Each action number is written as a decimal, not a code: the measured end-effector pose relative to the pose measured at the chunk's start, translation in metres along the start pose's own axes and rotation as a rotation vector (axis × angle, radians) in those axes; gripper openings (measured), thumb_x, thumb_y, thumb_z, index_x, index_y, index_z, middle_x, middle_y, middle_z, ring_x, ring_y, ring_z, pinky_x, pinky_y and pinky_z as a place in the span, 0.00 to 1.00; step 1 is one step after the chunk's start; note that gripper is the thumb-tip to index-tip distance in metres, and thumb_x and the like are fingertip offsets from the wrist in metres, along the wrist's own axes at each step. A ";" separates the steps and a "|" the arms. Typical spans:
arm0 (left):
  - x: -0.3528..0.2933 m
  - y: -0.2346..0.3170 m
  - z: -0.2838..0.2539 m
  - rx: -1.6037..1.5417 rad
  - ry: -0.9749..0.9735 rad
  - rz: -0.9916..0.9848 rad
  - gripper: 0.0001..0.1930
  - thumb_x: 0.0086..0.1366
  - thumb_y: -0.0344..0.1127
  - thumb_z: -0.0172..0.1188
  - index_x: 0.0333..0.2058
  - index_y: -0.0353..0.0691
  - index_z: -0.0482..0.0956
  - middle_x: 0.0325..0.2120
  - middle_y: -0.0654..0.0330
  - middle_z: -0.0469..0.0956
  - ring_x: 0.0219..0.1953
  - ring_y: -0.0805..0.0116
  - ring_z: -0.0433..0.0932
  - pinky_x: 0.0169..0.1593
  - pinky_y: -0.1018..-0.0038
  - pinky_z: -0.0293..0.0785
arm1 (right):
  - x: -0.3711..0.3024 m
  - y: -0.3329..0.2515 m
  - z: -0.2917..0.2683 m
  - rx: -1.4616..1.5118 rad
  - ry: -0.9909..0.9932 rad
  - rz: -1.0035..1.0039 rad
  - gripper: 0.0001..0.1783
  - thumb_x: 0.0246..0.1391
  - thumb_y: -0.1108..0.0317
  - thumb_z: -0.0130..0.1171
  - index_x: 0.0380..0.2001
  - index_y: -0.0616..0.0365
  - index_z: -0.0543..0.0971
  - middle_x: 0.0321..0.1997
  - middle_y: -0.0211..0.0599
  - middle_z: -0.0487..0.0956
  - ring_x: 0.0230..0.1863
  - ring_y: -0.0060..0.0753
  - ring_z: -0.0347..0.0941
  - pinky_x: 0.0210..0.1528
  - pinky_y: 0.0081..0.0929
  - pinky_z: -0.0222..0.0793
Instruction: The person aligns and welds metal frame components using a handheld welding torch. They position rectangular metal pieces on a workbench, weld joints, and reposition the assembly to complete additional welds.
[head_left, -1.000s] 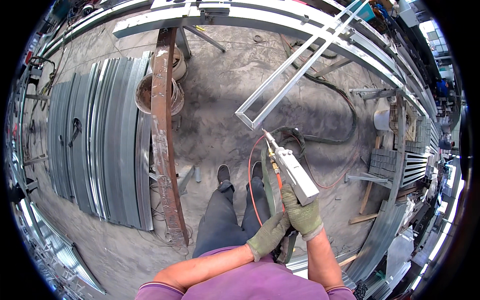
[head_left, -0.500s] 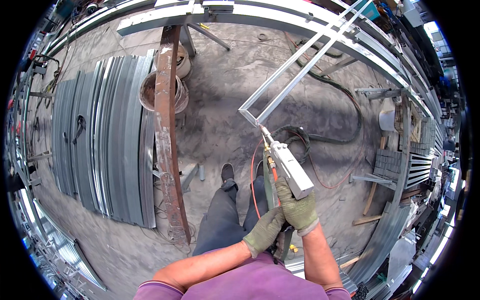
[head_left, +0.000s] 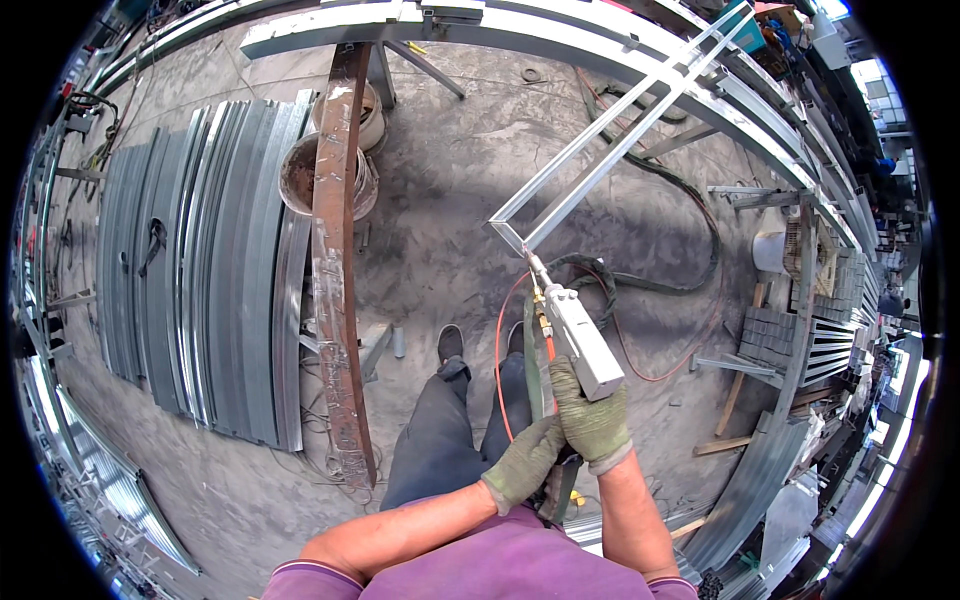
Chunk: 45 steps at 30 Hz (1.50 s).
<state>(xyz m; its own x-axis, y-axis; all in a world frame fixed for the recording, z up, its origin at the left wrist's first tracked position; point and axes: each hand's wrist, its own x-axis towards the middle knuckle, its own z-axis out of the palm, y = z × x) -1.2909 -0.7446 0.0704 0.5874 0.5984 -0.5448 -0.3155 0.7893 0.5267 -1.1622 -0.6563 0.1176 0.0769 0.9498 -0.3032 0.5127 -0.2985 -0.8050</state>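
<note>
My right hand (head_left: 592, 420), in a green work glove, is closed round the rear of a pale grey handheld welding gun (head_left: 583, 338). The gun's slim nozzle meets the near corner of a narrow metal frame (head_left: 572, 203); contact or a small gap cannot be told. My left hand (head_left: 524, 464), gloved alike, presses against the right wrist side, its fingers wrapped round the gun's dark green sleeved hose (head_left: 534, 365). An orange-red tube (head_left: 499, 350) loops beside the hose. The gun's grip lies hidden under the right glove.
A rusty steel beam (head_left: 333, 230) stands left of my legs, with buckets (head_left: 299, 180) behind it. Grey metal profiles (head_left: 230, 270) lie stacked further left. A long silvery beam (head_left: 560, 52) crosses the far side. A coiled hose (head_left: 652, 284) trails over the floor, with metal stock at right.
The view has shifted slightly. Both hands keep their hold, and the nozzle stays at the same frame corner.
</note>
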 end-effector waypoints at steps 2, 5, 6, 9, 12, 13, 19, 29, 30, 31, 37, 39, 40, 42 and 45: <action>-0.002 0.001 -0.002 -0.001 -0.008 0.022 0.25 0.87 0.49 0.48 0.69 0.36 0.73 0.56 0.63 0.81 0.55 0.77 0.75 0.61 0.75 0.74 | -0.001 0.003 0.002 -0.027 0.011 -0.027 0.15 0.70 0.65 0.69 0.51 0.66 0.84 0.36 0.32 0.85 0.36 0.23 0.80 0.37 0.30 0.77; -0.003 -0.002 -0.005 0.002 0.002 0.041 0.24 0.88 0.47 0.48 0.69 0.36 0.73 0.55 0.63 0.82 0.55 0.76 0.76 0.61 0.75 0.74 | -0.003 0.002 0.007 -0.038 0.025 -0.022 0.14 0.70 0.65 0.69 0.50 0.65 0.84 0.36 0.32 0.85 0.35 0.25 0.82 0.37 0.30 0.77; -0.004 -0.001 -0.005 0.012 0.005 0.036 0.24 0.88 0.47 0.48 0.69 0.35 0.73 0.55 0.62 0.82 0.55 0.76 0.76 0.61 0.75 0.75 | -0.003 -0.002 0.007 -0.037 0.014 0.007 0.14 0.70 0.65 0.69 0.50 0.65 0.84 0.35 0.33 0.86 0.35 0.26 0.82 0.37 0.31 0.77; -0.005 -0.001 -0.007 0.033 0.025 0.003 0.23 0.88 0.46 0.48 0.68 0.35 0.73 0.55 0.62 0.82 0.55 0.76 0.76 0.62 0.75 0.75 | -0.003 -0.003 0.009 -0.065 0.020 -0.018 0.12 0.69 0.66 0.69 0.48 0.64 0.85 0.35 0.35 0.87 0.35 0.29 0.84 0.36 0.32 0.78; -0.007 0.001 -0.008 0.047 0.034 -0.051 0.23 0.88 0.46 0.47 0.68 0.35 0.73 0.55 0.62 0.82 0.56 0.76 0.76 0.62 0.75 0.75 | -0.003 0.002 0.011 -0.091 0.030 -0.059 0.11 0.68 0.67 0.69 0.46 0.64 0.86 0.34 0.37 0.87 0.34 0.32 0.86 0.36 0.33 0.79; -0.007 0.001 -0.008 0.050 0.030 -0.049 0.23 0.88 0.46 0.47 0.69 0.35 0.73 0.55 0.62 0.82 0.56 0.76 0.76 0.62 0.75 0.75 | -0.004 0.002 0.011 -0.097 0.031 -0.065 0.11 0.68 0.67 0.69 0.46 0.64 0.86 0.34 0.37 0.87 0.34 0.33 0.86 0.36 0.34 0.79; -0.011 0.009 -0.006 0.051 0.007 0.062 0.24 0.88 0.47 0.47 0.68 0.34 0.73 0.55 0.61 0.82 0.54 0.75 0.76 0.61 0.74 0.75 | -0.005 -0.004 0.012 -0.082 0.046 -0.063 0.11 0.68 0.67 0.69 0.46 0.64 0.86 0.34 0.39 0.87 0.35 0.35 0.87 0.36 0.35 0.79; -0.014 0.005 -0.007 0.055 0.019 0.048 0.25 0.88 0.48 0.47 0.68 0.34 0.74 0.55 0.60 0.82 0.54 0.74 0.76 0.61 0.72 0.75 | -0.007 -0.004 0.012 -0.155 0.016 -0.072 0.11 0.68 0.66 0.69 0.47 0.63 0.86 0.35 0.40 0.88 0.36 0.37 0.87 0.37 0.35 0.79; -0.014 0.005 -0.007 0.057 0.014 0.026 0.25 0.88 0.48 0.47 0.68 0.34 0.74 0.56 0.60 0.82 0.55 0.74 0.76 0.61 0.72 0.75 | -0.007 -0.004 0.012 -0.154 0.011 -0.065 0.11 0.68 0.66 0.69 0.47 0.63 0.86 0.35 0.40 0.88 0.36 0.37 0.88 0.37 0.35 0.80; -0.014 0.006 -0.008 0.059 0.009 0.003 0.25 0.88 0.48 0.47 0.68 0.34 0.73 0.56 0.60 0.82 0.55 0.74 0.77 0.62 0.72 0.75 | -0.008 -0.003 0.011 -0.152 0.005 -0.059 0.11 0.68 0.66 0.69 0.47 0.63 0.86 0.35 0.40 0.88 0.37 0.37 0.88 0.37 0.36 0.80; -0.016 0.002 -0.007 0.063 0.017 0.027 0.25 0.88 0.49 0.47 0.68 0.34 0.74 0.55 0.60 0.82 0.55 0.74 0.77 0.62 0.72 0.75 | -0.011 0.001 0.012 -0.171 0.016 -0.083 0.12 0.69 0.67 0.69 0.48 0.64 0.86 0.36 0.40 0.88 0.37 0.37 0.88 0.37 0.35 0.80; -0.016 0.002 -0.007 0.070 0.020 0.030 0.25 0.88 0.49 0.47 0.68 0.34 0.74 0.55 0.60 0.82 0.54 0.74 0.77 0.61 0.72 0.75 | -0.011 -0.002 0.013 -0.170 0.015 -0.075 0.12 0.69 0.66 0.69 0.49 0.64 0.86 0.37 0.39 0.88 0.38 0.36 0.88 0.38 0.34 0.80; -0.016 0.003 -0.007 0.082 0.024 0.021 0.25 0.88 0.49 0.47 0.68 0.34 0.74 0.54 0.60 0.83 0.54 0.74 0.77 0.61 0.72 0.75 | -0.011 -0.002 0.013 -0.170 0.015 -0.071 0.12 0.69 0.66 0.69 0.49 0.64 0.86 0.37 0.39 0.88 0.38 0.35 0.88 0.38 0.34 0.80; -0.018 0.004 -0.006 0.091 0.035 0.014 0.25 0.88 0.49 0.47 0.67 0.33 0.74 0.53 0.60 0.83 0.53 0.74 0.77 0.60 0.72 0.76 | -0.012 -0.001 0.012 -0.166 0.008 -0.072 0.13 0.69 0.66 0.69 0.49 0.64 0.85 0.38 0.39 0.89 0.38 0.33 0.88 0.38 0.34 0.80; -0.018 0.004 -0.004 0.083 0.051 0.026 0.24 0.88 0.49 0.46 0.64 0.34 0.76 0.51 0.61 0.83 0.51 0.74 0.77 0.57 0.72 0.76 | -0.014 -0.001 0.016 -0.107 0.053 -0.007 0.16 0.67 0.58 0.70 0.48 0.59 0.88 0.36 0.46 0.89 0.39 0.48 0.89 0.38 0.41 0.82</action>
<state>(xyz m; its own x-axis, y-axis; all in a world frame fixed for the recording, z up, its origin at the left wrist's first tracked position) -1.3057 -0.7522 0.0797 0.5409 0.6263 -0.5615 -0.2663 0.7607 0.5920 -1.1771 -0.6704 0.1142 0.1168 0.9563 -0.2679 0.6015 -0.2828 -0.7472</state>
